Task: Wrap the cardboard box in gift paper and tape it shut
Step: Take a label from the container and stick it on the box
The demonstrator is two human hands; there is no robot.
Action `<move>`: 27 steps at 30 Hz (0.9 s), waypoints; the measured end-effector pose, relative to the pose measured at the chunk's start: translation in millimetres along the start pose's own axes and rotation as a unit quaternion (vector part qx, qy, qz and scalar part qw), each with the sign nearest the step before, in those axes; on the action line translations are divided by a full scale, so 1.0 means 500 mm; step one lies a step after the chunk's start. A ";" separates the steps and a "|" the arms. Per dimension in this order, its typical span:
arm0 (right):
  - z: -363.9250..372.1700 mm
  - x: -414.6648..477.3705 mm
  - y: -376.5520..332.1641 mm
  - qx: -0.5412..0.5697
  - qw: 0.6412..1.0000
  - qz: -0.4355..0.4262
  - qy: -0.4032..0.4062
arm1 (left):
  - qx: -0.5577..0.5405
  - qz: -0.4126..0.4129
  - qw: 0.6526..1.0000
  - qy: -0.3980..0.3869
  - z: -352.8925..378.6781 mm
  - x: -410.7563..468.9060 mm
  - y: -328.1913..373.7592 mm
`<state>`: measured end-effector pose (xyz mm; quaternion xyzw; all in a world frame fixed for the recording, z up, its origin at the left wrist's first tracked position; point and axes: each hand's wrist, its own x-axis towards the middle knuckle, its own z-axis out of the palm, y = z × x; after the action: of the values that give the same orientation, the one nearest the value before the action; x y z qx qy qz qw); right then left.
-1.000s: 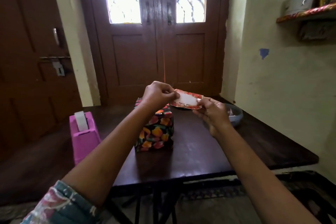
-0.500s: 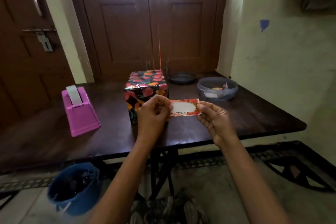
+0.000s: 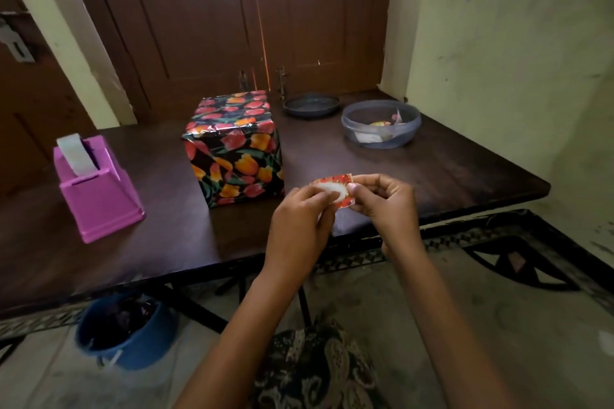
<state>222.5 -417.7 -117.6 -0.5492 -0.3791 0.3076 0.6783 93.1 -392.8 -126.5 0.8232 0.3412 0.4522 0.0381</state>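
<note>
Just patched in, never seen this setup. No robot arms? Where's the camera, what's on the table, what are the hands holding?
No machine here: a person works with bare hands. The one picture comes from a camera worn on their head, looking forward and down. The left hand and right hand together pinch a small red-edged label. On the dark table stand the wrapped box, a pink tape dispenser, a clear tub and a dark dish. A blue bucket sits on the floor below.
</note>
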 end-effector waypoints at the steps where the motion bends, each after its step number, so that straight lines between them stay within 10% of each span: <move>1: -0.002 0.000 -0.003 0.005 1.000 0.007 -0.007 | -0.027 0.000 1.000 -0.007 0.004 0.004 0.000; 12: -0.006 0.005 -0.016 0.079 0.994 0.061 -0.037 | -0.300 -0.137 0.939 -0.099 0.010 0.037 -0.019; 27: -0.031 0.016 -0.001 0.025 0.991 0.054 -0.124 | -0.400 -0.210 0.884 -0.119 0.004 0.040 -0.029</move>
<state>239.7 -419.0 -117.2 -0.5093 -0.4220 0.4186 0.6223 93.9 -369.1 -118.5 0.6946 0.2889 0.4308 0.4985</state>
